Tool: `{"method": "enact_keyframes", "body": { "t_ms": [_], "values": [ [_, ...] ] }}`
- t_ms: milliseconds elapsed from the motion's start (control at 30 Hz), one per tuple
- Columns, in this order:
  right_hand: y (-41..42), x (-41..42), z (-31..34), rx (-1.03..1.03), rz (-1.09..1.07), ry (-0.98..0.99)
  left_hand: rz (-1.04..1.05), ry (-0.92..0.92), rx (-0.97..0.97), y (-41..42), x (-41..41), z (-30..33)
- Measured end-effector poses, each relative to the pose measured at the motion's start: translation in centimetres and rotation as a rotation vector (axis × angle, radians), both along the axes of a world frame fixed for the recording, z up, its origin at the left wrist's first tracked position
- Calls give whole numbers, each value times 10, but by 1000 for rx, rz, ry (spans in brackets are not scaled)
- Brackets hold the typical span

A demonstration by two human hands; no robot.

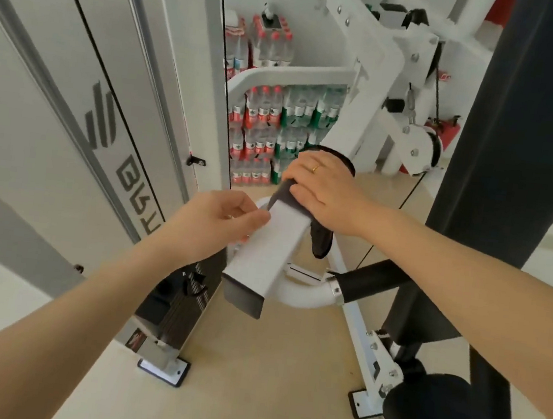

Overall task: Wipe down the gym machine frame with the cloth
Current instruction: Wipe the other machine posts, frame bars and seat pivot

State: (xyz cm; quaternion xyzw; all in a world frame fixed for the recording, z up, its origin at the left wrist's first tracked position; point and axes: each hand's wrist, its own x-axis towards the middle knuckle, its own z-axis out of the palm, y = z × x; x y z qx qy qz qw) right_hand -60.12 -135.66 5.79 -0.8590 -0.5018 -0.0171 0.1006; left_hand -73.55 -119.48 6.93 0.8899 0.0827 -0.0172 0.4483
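Right now, from the head camera, your right hand (321,193) presses the dark grey cloth (294,204) over the white square steel frame tube (263,252) of the gym machine, fingers curled down on the fabric, its loose tail hanging off the tube's right side. Your left hand (211,222) steadies the tube's left edge, fingers bent and pinching against it. Likely risk: that dangling tail could snag on the bracket of the black foam-padded handle (370,282) below, or the cloth may slip off the tube's open end.
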Motion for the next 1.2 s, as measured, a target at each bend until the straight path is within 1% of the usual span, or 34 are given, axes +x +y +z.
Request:
{"method": "enact_keyframes", "body": {
  "t_ms": [100,167,267,367,467,533,633,733,800,900,967,1033,1100,1200],
  "values": [
    [-7,-35,-2,-18,187,42,30,-61,310,-12,-10,0],
    [-12,-41,2,-79,263,54,57,-79,397,-16,-18,3],
    [-14,-22,10,-163,284,2,55,-21,469,-24,-27,7],
    [-18,8,13,-222,148,-74,88,32,534,-32,-31,8],
    [-20,12,15,-291,44,-137,115,64,590,-41,-32,13],
    [-17,-6,17,-286,55,-137,125,58,666,-50,-35,14],
    [-16,-43,12,-252,164,-171,160,6,759,-60,-37,9],
    [-18,-53,4,-200,154,-155,208,-10,745,-62,-40,0],
    [-17,-48,1,-180,121,-120,237,-10,706,-63,-42,-1],
    [-19,-27,2,-185,47,-108,261,32,707,-70,-44,2],
    [-23,-10,5,-182,-14,-103,266,79,785,-77,-43,5],
    [-26,9,7,-184,-49,-106,271,131,912,-82,-39,10],
    [-26,20,9,-204,-30,-116,308,177,996,-91,-33,15],
    [-30,24,5,-238,79,-173,388,195,979,-106,-12,15]
  ]
}}
